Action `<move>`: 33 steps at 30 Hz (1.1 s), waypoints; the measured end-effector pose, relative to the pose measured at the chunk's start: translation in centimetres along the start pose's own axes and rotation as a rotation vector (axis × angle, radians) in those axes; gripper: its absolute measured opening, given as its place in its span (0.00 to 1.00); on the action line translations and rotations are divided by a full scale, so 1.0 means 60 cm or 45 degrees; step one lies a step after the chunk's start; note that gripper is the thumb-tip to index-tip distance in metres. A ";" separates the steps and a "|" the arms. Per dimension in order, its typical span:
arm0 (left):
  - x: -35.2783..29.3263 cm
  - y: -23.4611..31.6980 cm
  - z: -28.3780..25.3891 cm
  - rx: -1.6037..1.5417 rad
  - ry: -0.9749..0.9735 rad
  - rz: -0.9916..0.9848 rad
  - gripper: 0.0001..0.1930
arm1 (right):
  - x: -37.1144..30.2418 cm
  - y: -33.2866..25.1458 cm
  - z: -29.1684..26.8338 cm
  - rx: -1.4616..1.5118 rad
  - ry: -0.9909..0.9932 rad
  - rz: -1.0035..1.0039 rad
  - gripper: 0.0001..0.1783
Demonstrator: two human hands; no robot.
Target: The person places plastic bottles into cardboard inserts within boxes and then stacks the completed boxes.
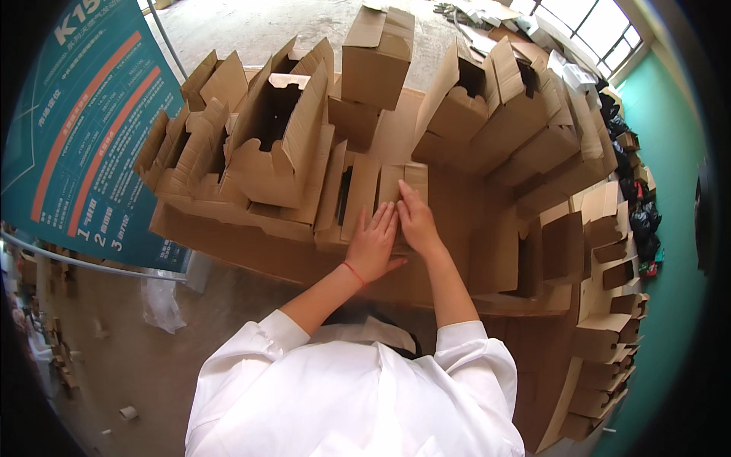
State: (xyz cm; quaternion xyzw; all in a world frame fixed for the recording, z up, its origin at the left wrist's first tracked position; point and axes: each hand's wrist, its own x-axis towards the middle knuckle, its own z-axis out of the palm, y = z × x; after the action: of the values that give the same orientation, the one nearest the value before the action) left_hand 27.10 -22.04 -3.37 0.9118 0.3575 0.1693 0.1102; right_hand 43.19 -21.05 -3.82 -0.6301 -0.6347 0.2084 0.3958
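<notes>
left hand [373, 245] flat, fingers together | right hand [415, 221] flat | both pressing cardboard box [381, 199] beneath

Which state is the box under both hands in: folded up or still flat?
Partly folded. The cardboard box has panels standing up with a dark gap between them, while the left hand and right hand press flat on its near flap.
</notes>
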 end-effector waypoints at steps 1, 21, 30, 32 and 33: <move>0.004 -0.006 0.003 0.015 0.020 -0.005 0.49 | 0.005 -0.004 -0.002 0.049 0.119 -0.018 0.29; 0.046 0.062 0.001 -0.339 0.082 -0.002 0.39 | -0.124 0.108 0.014 1.852 0.064 0.778 0.36; 0.034 0.133 -0.119 0.040 0.358 0.232 0.17 | -0.136 0.012 -0.054 1.966 0.039 0.461 0.41; 0.032 0.142 -0.159 0.053 0.437 0.251 0.16 | -0.120 -0.013 -0.058 2.089 0.035 0.282 0.37; 0.026 0.139 -0.181 0.026 0.450 0.238 0.16 | -0.112 -0.029 -0.059 2.063 0.039 0.260 0.36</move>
State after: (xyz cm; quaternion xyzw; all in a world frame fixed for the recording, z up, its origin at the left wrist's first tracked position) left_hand 29.09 -26.09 9.65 0.8981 0.2869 0.3327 0.0203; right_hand 44.09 -28.60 -1.97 -0.2059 -0.2211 0.6291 0.7162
